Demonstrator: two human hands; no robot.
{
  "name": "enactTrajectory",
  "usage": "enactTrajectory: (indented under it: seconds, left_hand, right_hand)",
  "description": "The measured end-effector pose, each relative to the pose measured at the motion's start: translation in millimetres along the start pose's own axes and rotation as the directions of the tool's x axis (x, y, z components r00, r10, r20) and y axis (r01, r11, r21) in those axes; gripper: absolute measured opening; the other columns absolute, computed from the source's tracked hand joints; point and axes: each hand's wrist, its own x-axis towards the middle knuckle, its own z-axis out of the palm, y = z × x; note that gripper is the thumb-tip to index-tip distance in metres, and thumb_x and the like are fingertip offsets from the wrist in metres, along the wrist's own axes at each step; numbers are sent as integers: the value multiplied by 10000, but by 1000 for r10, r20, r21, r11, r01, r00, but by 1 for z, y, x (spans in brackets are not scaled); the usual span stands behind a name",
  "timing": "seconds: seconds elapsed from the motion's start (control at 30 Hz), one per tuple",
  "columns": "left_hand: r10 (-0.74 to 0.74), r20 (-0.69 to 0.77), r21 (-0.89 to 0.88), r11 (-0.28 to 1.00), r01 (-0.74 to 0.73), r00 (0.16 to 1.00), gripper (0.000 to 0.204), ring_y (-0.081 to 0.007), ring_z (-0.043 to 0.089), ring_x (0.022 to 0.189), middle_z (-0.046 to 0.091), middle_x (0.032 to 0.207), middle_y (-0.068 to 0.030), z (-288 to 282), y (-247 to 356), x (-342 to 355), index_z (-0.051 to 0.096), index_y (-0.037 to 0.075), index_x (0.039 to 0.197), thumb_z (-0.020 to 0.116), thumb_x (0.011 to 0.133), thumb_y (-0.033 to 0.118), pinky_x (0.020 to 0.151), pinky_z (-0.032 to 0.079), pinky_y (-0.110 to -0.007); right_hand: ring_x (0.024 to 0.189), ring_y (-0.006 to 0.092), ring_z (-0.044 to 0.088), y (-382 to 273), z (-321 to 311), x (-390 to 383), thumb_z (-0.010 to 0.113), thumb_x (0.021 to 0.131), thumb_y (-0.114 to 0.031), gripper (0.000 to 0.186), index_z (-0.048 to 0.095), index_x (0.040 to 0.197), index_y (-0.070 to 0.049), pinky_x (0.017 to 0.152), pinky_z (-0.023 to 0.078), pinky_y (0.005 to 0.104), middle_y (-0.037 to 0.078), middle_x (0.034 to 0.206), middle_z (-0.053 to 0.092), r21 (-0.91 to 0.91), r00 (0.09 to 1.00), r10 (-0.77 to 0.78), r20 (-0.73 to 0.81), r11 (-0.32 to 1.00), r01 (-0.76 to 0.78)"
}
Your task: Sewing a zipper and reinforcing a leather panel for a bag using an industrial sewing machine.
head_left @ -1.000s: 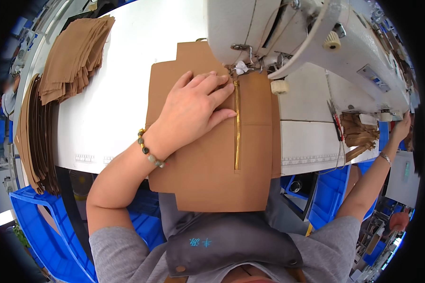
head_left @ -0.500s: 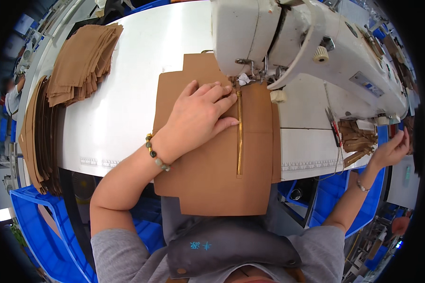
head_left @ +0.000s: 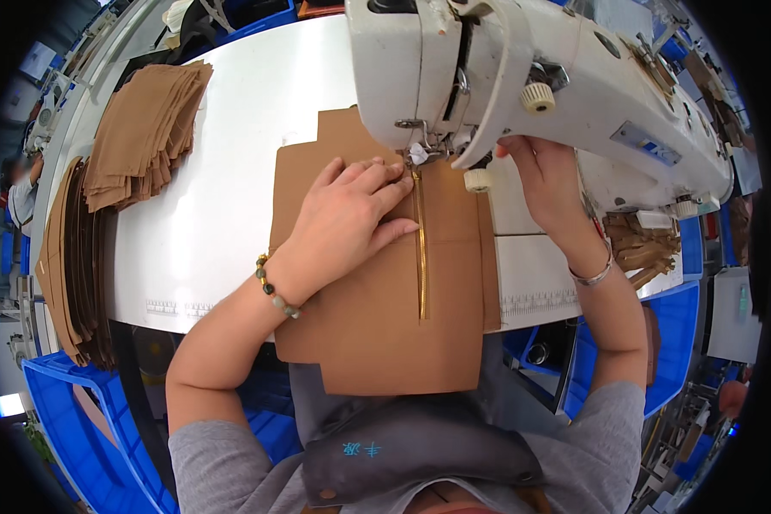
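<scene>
A brown fabric panel (head_left: 377,343) with notched corners lies on the sewing table under the head of a white sewing machine (head_left: 522,51). A gold zipper (head_left: 422,257) runs along a narrow slot in it, its upper end close to the presser foot (head_left: 418,154). My left hand (head_left: 347,214) rests flat on the panel left of the zipper, fingertips near the presser foot. My right hand (head_left: 544,180) reaches up under the machine's arm, right of the needle area. Its fingers are bent together and partly hidden; what they hold, if anything, cannot be seen.
Stacked brown pieces (head_left: 146,137) lie at the left, with more hanging over the table edge (head_left: 68,257). Small brown pieces (head_left: 642,244) sit at the right. Blue bins (head_left: 86,428) stand below on both sides. A ruler strip (head_left: 540,301) lines the table's near edge.
My right hand has come from the far right, beyond the small brown pieces, to under the machine's arm. My left hand still lies on the panel. The whole view has shifted slightly.
</scene>
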Motion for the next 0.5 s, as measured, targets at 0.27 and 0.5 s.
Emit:
enactTrajectory:
  seconds: [0.27, 0.5]
  left_hand:
    - [10, 41, 14, 1000, -11, 999, 501, -301, 595, 1288, 648, 1389, -75, -2, 2, -1, 684, 76, 1320, 739, 930, 385, 1146, 427, -521]
    - [10, 42, 48, 999, -12, 999, 510, -286, 593, 1283, 647, 1397, -63, -1, 4, -3, 679, 78, 1329, 728, 933, 395, 1150, 423, -521]
  right_hand:
    - [762, 261, 682, 16, 8, 1, 651, 997, -195, 182, 789, 1039, -85, 730, 530, 382, 70, 842, 734, -175, 993, -94, -72, 981, 81]
    - [877, 309, 681, 8, 18, -18, 705, 959, -300, 254, 778, 1003, -60, 855, 524, 438, 75, 948, 741, -273, 984, -179, 14, 946, 176]
